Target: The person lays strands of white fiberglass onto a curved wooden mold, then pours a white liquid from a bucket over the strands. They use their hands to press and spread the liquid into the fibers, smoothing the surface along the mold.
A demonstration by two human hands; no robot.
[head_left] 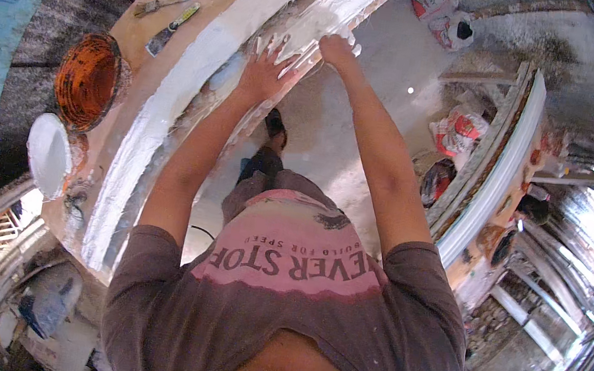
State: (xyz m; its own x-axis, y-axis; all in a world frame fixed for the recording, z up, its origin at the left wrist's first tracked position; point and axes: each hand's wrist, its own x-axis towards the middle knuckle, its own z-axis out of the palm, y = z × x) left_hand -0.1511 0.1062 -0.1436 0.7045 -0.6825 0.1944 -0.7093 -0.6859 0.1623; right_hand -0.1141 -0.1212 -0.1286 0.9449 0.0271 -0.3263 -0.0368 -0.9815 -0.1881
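A long white plaster moulding [335, 12] runs along the workbench, wet-looking and ridged at its near edge. My left hand [266, 75] lies on it with the fingers spread, white plaster coating the fingertips. Farther along the same edge, my right hand [338, 51] is closed, its knuckles up and its fingers smeared white. Whatever sits inside that grip is hidden, apart from white material showing beside the fingers. A second, flat white plaster strip [199, 71] stretches along the bench to the left of the moulding.
On the bench's left side lie a paintbrush [163, 4] and a scraper [173, 29], with an orange basin [85, 82] and a white bowl [48, 155] nearer me. Red-and-white bags [462, 128] lie on the floor. Another white moulding [495, 189] stands at right.
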